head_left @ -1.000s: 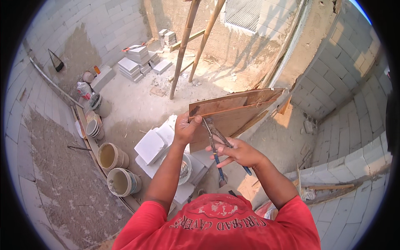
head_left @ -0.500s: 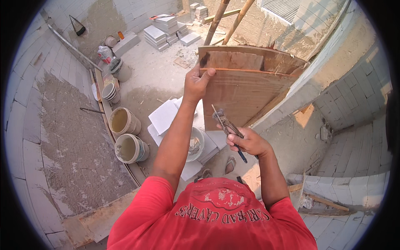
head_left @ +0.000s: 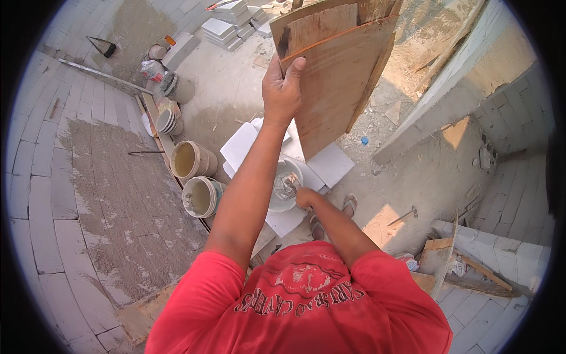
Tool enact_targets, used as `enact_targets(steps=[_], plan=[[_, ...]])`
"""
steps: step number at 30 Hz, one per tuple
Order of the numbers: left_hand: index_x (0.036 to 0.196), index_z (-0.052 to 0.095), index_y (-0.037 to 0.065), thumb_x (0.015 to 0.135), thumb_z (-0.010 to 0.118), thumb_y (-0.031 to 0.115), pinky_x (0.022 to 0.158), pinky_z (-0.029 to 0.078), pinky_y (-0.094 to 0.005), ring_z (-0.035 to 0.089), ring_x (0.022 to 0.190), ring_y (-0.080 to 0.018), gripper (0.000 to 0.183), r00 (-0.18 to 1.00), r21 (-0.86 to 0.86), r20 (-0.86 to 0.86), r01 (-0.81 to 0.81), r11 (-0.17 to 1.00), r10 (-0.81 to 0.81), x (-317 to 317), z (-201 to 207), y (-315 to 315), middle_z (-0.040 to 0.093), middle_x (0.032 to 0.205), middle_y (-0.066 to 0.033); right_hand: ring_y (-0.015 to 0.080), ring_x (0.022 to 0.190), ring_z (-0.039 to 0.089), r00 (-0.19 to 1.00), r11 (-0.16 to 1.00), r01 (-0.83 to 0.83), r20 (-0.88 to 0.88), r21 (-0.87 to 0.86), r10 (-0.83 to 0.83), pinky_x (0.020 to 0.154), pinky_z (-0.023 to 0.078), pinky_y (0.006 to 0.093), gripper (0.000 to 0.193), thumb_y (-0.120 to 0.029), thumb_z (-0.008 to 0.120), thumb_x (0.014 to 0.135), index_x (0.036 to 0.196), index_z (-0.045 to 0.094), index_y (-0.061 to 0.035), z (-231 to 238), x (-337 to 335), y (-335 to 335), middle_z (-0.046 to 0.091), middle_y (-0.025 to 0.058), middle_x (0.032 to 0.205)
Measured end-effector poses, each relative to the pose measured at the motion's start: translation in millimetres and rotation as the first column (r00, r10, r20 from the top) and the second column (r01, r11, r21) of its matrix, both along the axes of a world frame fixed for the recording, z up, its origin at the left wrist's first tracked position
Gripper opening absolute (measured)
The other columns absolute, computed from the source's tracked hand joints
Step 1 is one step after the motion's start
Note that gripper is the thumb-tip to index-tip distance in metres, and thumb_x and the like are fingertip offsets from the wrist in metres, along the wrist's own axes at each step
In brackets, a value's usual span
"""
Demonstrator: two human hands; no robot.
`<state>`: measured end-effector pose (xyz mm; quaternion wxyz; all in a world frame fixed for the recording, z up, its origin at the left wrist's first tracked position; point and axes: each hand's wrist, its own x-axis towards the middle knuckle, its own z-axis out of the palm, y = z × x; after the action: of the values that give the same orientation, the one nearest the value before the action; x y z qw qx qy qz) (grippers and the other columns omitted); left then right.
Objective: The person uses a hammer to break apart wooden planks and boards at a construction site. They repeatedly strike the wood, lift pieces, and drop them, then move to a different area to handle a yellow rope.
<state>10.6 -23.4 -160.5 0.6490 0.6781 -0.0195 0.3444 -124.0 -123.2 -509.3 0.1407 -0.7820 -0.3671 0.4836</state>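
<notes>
My left hand (head_left: 282, 88) is closed on the left edge of a brown plywood board (head_left: 336, 82), thumb across its front face. An orange line runs across the board's upper part, and the board stands tilted over pale blocks. Low down, my right hand (head_left: 305, 198) reaches to the right rim of a whitish bucket (head_left: 276, 204) that has small tools or scraps in it. Its fingers look curled, but whatever they hold is too small and partly hidden to make out. Flat white blocks (head_left: 330, 164) lie around this bucket.
Two mortar-stained buckets (head_left: 203, 196) stand to the left, beside a half-plastered block wall (head_left: 118, 194). Stacked blocks (head_left: 219, 32) sit at the far side. At right are a low wall (head_left: 436, 118), a hammer-like tool (head_left: 404, 216) and a blue cap (head_left: 364, 140) on the floor.
My right hand has dropped from in front of the board, where it held pliers, down to the whitish bucket. The board has swung and tilted upward in my left hand.
</notes>
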Motion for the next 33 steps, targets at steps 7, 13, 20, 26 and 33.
enact_targets(steps=[7, 13, 20, 26, 33], plan=[[0.129, 0.055, 0.001, 0.101, 0.065, 0.035, 0.099, 0.044, -0.0293, 0.058, 0.112, -0.0134, 0.045, 1.0, 0.035, -0.013, -0.005, 0.999, 0.006, -10, -6, 7, 0.064, 0.124, -0.0067, 0.0434, 0.096, 0.068, 0.893, 0.883, 0.447, -0.132, 0.146, -0.43, 0.082, 0.053, 0.0481, 0.063, -0.021, 0.055, 0.095, 0.151, 0.035, 0.0007, -12, -6, -86, 0.069, 0.0296, 0.104], [0.127, 0.059, -0.002, 0.096, 0.071, 0.039, 0.098, 0.044, -0.0299, 0.059, 0.11, -0.0154, 0.053, 0.976, 0.016, -0.165, -0.141, 0.99, 0.142, 2, -18, -20, 0.066, 0.121, -0.0091, 0.0476, 0.11, 0.062, 0.654, 0.659, 0.746, 0.088, 0.094, -0.752, 0.095, 0.049, 0.0504, 0.044, -0.029, 0.056, 0.097, 0.132, 0.059, -0.003, -18, 11, -303, 0.067, 0.031, 0.112], [0.125, 0.062, -0.004, 0.095, 0.073, 0.038, 0.096, 0.046, -0.0317, 0.061, 0.107, -0.0168, 0.053, 0.969, -0.154, -0.125, -0.23, 0.961, 0.211, 69, -46, -43, 0.068, 0.118, -0.0098, 0.0427, 0.096, 0.07, 0.539, 0.472, 0.839, 0.302, -0.269, -0.786, 0.083, 0.055, 0.05, 0.032, -0.024, 0.057, 0.094, 0.113, 0.065, 0.0003, -24, 34, -513, 0.07, 0.027, 0.096], [0.118, 0.065, -0.004, 0.093, 0.075, 0.037, 0.09, 0.048, -0.0294, 0.062, 0.099, -0.0146, 0.048, 0.982, -0.104, 0.056, -0.173, 0.98, 0.179, 168, 25, -31, 0.07, 0.108, -0.0081, 0.0376, 0.081, 0.07, 0.271, 0.363, 0.842, 0.269, 0.399, -0.924, 0.074, 0.054, 0.0458, 0.025, -0.024, 0.059, 0.096, 0.109, 0.062, -0.002, 109, 137, -470, 0.069, 0.0209, 0.085], [0.106, 0.07, -0.003, 0.088, 0.08, 0.038, 0.077, 0.047, -0.027, 0.06, 0.084, -0.0116, 0.046, 0.998, 0.15, 0.055, -0.048, 0.988, 0.04, 204, 21, -23, 0.069, 0.094, -0.004, 0.0214, 0.055, 0.06, 0.478, 0.291, 0.401, 0.073, 0.869, -0.876, 0.051, 0.048, 0.0346, 0.023, -0.012, 0.075, 0.087, 0.099, 0.059, -0.0012, 327, 241, -357, 0.064, 0.0086, 0.069]])
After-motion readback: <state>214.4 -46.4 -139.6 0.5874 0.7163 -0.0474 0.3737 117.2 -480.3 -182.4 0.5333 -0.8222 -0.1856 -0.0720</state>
